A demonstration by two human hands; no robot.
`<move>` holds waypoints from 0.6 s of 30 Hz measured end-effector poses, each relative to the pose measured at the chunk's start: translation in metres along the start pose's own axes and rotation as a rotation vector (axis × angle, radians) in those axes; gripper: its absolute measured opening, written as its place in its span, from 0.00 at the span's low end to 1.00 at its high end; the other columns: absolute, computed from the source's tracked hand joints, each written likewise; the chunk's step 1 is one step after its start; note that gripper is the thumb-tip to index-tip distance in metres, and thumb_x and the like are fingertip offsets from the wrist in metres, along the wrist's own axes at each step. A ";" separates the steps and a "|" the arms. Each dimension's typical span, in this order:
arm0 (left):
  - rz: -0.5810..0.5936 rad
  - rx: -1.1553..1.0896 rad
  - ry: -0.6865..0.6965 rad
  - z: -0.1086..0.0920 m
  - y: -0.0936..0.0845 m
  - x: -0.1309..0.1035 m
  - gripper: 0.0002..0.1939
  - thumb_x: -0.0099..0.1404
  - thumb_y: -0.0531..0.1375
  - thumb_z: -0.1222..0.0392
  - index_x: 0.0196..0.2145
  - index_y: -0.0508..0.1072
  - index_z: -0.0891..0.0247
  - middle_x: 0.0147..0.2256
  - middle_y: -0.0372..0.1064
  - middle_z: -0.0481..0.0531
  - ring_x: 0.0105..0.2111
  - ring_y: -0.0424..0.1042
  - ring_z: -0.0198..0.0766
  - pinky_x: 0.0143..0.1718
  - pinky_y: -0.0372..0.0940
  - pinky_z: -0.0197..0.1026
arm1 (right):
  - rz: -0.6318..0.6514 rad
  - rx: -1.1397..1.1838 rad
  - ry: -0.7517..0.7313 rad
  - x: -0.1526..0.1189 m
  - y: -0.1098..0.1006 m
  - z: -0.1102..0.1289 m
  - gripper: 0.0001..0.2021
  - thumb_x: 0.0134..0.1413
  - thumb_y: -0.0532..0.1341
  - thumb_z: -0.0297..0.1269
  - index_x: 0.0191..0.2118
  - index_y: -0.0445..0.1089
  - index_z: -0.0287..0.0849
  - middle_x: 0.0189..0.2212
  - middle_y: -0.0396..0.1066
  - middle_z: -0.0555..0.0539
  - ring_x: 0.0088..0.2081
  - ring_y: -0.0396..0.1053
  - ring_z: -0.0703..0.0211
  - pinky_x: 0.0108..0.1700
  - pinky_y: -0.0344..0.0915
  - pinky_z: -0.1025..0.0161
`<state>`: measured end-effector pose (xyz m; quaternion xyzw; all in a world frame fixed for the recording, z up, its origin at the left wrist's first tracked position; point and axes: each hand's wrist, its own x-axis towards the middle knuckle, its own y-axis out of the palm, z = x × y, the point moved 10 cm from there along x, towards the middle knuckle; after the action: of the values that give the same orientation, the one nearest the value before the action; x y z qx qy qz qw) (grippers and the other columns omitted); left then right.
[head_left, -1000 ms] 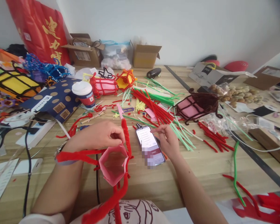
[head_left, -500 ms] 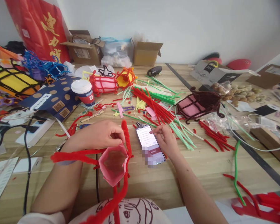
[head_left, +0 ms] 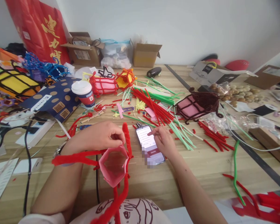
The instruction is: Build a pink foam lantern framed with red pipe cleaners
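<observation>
My left hand (head_left: 107, 134) pinches the upper rim of a pink paper lantern (head_left: 104, 168), a many-sided tube seen from its open end. Fuzzy red pipe cleaners (head_left: 76, 158) frame it and stick out to the left, upward and down toward my lap. My right hand (head_left: 162, 139) reaches over a smartphone (head_left: 151, 149) lying on the table, its index finger stretched onto or just above the lit screen and the other fingers loosely bent. Nothing is held in that hand. Beyond the phone lies a bundle of red pipe cleaners (head_left: 154, 107).
A paper cup (head_left: 84, 93) stands at the left by a dotted blue bag (head_left: 58, 96). Finished lanterns, one pink and dark brown (head_left: 193, 105), lie around. Green pipe cleaners (head_left: 183, 137), a power strip (head_left: 36, 133) and cardboard boxes (head_left: 146, 56) also occupy the wooden table (head_left: 200, 174).
My right index finger has shifted slightly left across the phone screen. My left hand and the lantern stay nearly where they were.
</observation>
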<state>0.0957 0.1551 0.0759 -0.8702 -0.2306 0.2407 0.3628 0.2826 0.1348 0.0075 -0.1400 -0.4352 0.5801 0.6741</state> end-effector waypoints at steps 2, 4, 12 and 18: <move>0.001 0.010 0.000 0.000 0.000 0.000 0.09 0.59 0.57 0.60 0.31 0.79 0.60 0.32 0.78 0.47 0.33 0.73 0.38 0.34 0.60 0.36 | 0.002 0.021 -0.006 -0.001 0.000 0.002 0.11 0.50 0.51 0.24 0.32 0.65 0.47 0.31 0.77 0.48 0.36 0.71 0.52 0.43 0.64 0.53; 0.011 0.011 -0.007 0.000 0.000 0.000 0.09 0.59 0.57 0.61 0.31 0.79 0.60 0.31 0.78 0.46 0.33 0.73 0.38 0.34 0.60 0.36 | -0.007 0.043 -0.010 -0.002 -0.002 0.004 0.10 0.50 0.51 0.24 0.32 0.64 0.47 0.31 0.78 0.48 0.36 0.72 0.52 0.43 0.65 0.53; -0.012 0.014 -0.034 -0.002 -0.003 -0.002 0.10 0.60 0.57 0.64 0.31 0.79 0.62 0.31 0.78 0.46 0.32 0.72 0.36 0.34 0.59 0.35 | -0.523 0.356 0.238 -0.012 -0.062 -0.030 0.04 0.60 0.52 0.34 0.38 0.62 0.46 0.24 0.74 0.51 0.28 0.72 0.55 0.36 0.66 0.56; 0.007 0.023 0.016 -0.005 -0.001 -0.001 0.09 0.60 0.57 0.63 0.31 0.78 0.63 0.31 0.77 0.48 0.32 0.72 0.36 0.34 0.59 0.36 | -0.330 0.260 0.165 -0.003 -0.066 -0.008 0.23 0.69 0.43 0.48 0.31 0.68 0.46 0.19 0.72 0.48 0.23 0.66 0.56 0.28 0.61 0.59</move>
<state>0.0972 0.1525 0.0797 -0.8686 -0.2218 0.2377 0.3739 0.3327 0.1151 0.0475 -0.0259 -0.3170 0.4998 0.8057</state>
